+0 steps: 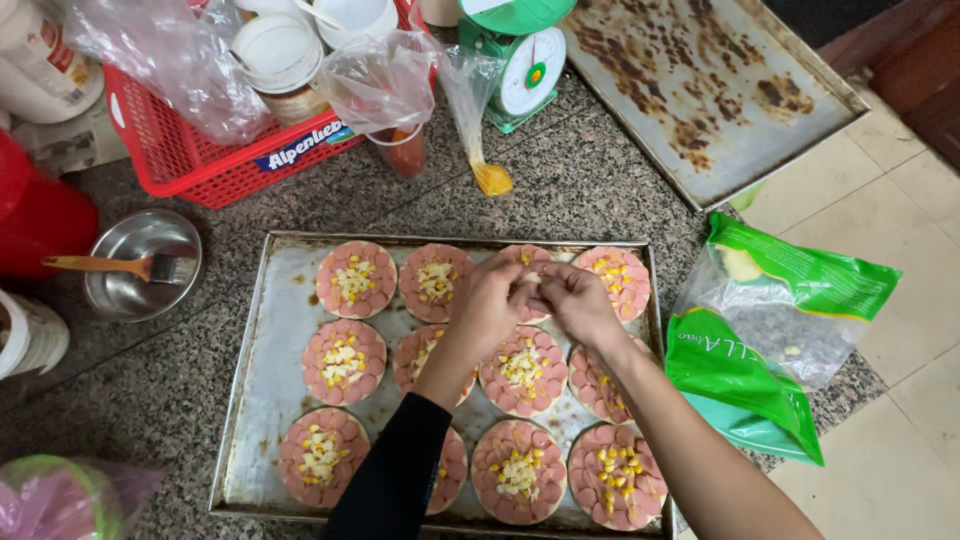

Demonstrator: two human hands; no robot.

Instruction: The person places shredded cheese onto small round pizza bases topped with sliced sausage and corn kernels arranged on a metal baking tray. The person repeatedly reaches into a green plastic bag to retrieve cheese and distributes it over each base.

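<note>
Mini pizza rounds [521, 370] covered in pink sausage slices fill a metal baking tray [268, 370] at the middle of the frame, twelve in three rows as far as the arms let me count. Most that show already carry a yellow heap of corn and cheese at the centre. The round in the top row [528, 256], under both hands, looks like the one being topped now, so the job seems close to finished. The left hand [490, 300] and right hand [578, 298] meet there, fingers pinched together over it; whether they hold any topping I cannot tell.

The worktop [590, 180] is speckled grey stone. A green bag of cheese [760, 340] lies at right, a second stained tray [700, 90] upper right, a green scale [520, 60] at top, a red basket [170, 150] upper left, and a steel bowl with a brush [140, 265] at left. Pale floor tiles [900, 200] show at right.
</note>
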